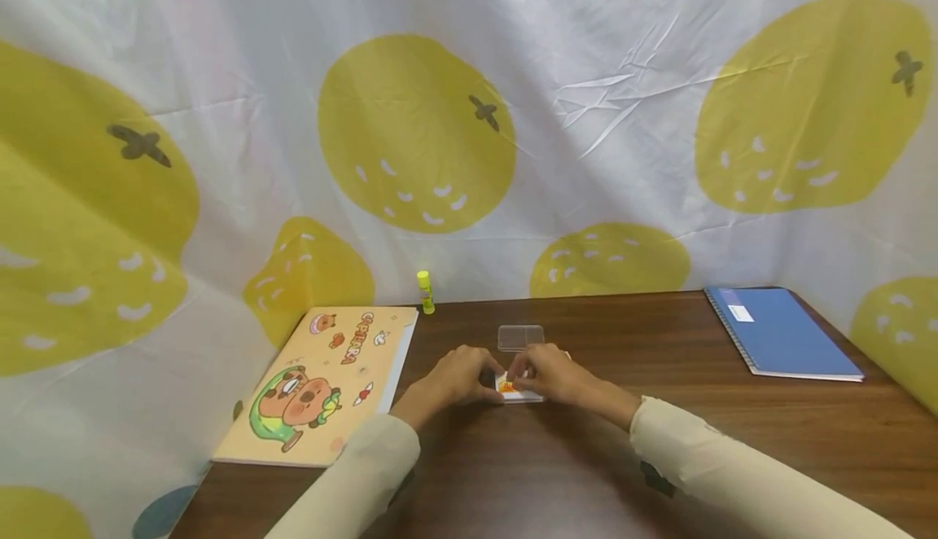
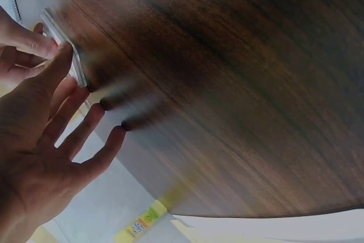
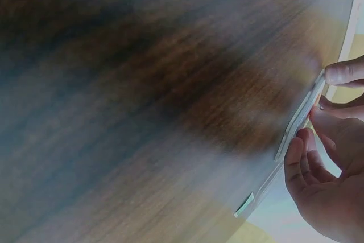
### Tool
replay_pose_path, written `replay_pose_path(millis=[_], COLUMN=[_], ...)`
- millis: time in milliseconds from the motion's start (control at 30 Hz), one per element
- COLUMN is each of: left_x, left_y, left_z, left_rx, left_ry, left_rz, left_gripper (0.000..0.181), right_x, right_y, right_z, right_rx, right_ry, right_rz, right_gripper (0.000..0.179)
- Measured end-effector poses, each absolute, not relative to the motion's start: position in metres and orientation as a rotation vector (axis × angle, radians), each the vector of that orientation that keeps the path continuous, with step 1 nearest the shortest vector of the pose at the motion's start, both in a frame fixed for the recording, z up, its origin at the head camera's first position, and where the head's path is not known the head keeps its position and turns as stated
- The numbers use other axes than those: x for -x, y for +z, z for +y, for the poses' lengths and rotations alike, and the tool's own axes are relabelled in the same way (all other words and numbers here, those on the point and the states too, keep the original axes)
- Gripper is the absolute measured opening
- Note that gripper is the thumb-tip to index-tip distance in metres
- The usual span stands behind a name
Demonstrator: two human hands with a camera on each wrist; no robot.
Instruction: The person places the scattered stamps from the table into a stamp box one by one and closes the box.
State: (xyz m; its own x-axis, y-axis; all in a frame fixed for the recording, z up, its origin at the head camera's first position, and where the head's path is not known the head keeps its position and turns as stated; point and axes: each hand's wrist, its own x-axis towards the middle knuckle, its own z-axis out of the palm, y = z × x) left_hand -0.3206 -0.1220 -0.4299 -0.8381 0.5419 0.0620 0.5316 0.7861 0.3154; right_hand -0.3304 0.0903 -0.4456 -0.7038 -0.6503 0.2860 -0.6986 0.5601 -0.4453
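Observation:
A small white flat piece (image 1: 524,397) with an orange and red picture lies low over the brown table in the head view. My left hand (image 1: 460,376) grips its left edge between thumb and forefinger; the other fingers (image 2: 111,146) spread out in the left wrist view. From the other side my right hand (image 1: 558,374) bends over it, thumb and forefinger pinching at the picture. In the right wrist view the piece (image 3: 296,122) shows edge-on as a thin layered slab. Just behind the hands lies a clear rectangular plastic lid or tray (image 1: 521,338).
A capybara-printed pad (image 1: 315,392) lies at the left. Near the back edge stands a yellow glue stick (image 1: 426,293). At the right is a blue spiral notebook (image 1: 787,331). A white curtain (image 1: 601,148) with yellow fruit hangs behind the table (image 1: 659,335).

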Motion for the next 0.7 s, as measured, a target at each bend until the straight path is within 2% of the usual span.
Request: replay_pose_path(millis=[367, 700], left_x=[0.319, 0.319], left_y=[-0.429, -0.430], left_z=[-0.122, -0.122], left_rx=[-0.887, -0.851], left_ry=[0.499, 0.523], left_rz=[2.942, 2.936], left_gripper=[0.038, 0.040], right_x=[0.329, 0.334], right_y=[-0.445, -0.439], right_z=[0.091, 0.106], right_rx=[-1.193, -1.111], right_ry=[0.804, 0.776], right_rz=[-2.682, -2.690], right_gripper=[0.005, 0.007])
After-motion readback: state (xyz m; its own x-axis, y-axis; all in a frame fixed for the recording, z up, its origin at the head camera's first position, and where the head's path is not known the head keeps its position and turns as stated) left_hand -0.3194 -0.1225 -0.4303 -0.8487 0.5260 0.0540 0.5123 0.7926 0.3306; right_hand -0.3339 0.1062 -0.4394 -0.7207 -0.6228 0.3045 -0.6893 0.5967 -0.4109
